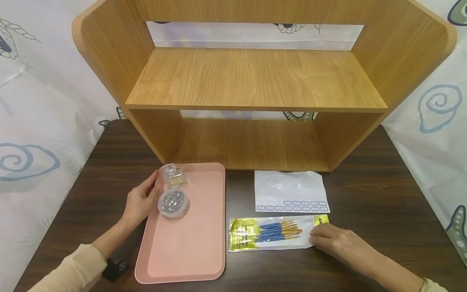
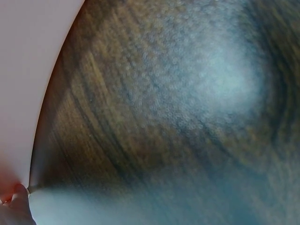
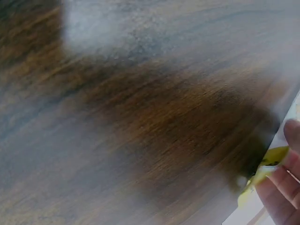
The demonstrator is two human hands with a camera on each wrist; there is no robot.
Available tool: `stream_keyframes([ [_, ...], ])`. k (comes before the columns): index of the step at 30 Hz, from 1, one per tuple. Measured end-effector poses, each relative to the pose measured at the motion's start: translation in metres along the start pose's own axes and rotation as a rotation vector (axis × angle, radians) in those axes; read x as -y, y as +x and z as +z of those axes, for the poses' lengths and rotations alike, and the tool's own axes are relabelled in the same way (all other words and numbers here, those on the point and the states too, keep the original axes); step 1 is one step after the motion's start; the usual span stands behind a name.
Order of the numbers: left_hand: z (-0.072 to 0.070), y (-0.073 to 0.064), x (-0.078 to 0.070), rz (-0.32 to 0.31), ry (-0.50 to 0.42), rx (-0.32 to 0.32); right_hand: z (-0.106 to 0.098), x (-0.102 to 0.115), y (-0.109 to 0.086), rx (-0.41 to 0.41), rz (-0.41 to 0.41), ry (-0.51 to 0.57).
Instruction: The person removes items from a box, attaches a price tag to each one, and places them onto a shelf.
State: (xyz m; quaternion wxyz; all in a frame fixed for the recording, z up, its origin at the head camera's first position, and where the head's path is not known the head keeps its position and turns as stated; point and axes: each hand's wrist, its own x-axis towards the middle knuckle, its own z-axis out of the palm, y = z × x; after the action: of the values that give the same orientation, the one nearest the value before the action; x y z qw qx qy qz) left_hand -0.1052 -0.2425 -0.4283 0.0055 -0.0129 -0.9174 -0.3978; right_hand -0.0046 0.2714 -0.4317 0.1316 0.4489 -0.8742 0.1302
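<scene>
A pink tray (image 1: 197,227) lies on the table, its left rim gripped by my left hand (image 1: 140,200). On the tray, close to those fingers, are a small clear glass bottle (image 1: 176,177) and a round clear tub (image 1: 173,203) of silvery pieces. In the left wrist view, a digit (image 2: 19,201) shows right at the tray's edge. My right hand (image 1: 341,243) pinches the right end of a flat plastic packet of blue-handled paintbrushes (image 1: 273,233). The right wrist view shows fingers (image 3: 276,192) around the packet's yellow corner (image 3: 272,157).
A wooden two-tier shelf (image 1: 255,79) stands at the back of the dark table (image 1: 368,194). Between it and the packet lies a white sheet (image 1: 290,188) with small printed boxes. A small black object (image 1: 114,271) sits by the left sleeve. Patterned white cloth (image 1: 47,97) hangs around.
</scene>
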Motion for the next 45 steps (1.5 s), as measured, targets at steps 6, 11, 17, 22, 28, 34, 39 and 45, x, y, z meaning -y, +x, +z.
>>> stream_keyframes([
  [6, -0.001, 0.001, 0.0, 0.002, -0.011, 0.002, -0.003, -0.006, 0.006, -0.002, 0.207, 0.244],
  [11, -0.001, 0.0, -0.001, -0.006, -0.014, 0.004, -0.011, -0.024, 0.021, -0.043, 0.574, 0.374],
  [17, 0.0, 0.0, -0.001, -0.001, -0.007, 0.001, -0.017, -0.056, 0.033, -0.074, 0.866, 0.417],
  [22, 0.0, 0.0, 0.001, -0.003, 0.02, -0.005, -0.01, -0.075, 0.04, -0.081, 0.956, 0.486],
  [28, -0.001, 0.0, 0.003, 0.034, -0.005, -0.024, -0.003, -0.084, 0.047, -0.034, 1.065, 0.49],
  [34, -0.003, 0.0, 0.005, 0.071, -0.037, -0.022, 0.002, -0.089, 0.049, 0.009, 1.105, 0.461],
  [39, -0.006, -0.001, 0.006, 0.074, -0.024, -0.037, 0.004, -0.092, 0.052, 0.015, 1.104, 0.389],
  [45, -0.012, -0.003, 0.0, 0.064, -0.013, -0.09, 0.005, -0.096, 0.054, 0.006, 1.106, 0.354],
])
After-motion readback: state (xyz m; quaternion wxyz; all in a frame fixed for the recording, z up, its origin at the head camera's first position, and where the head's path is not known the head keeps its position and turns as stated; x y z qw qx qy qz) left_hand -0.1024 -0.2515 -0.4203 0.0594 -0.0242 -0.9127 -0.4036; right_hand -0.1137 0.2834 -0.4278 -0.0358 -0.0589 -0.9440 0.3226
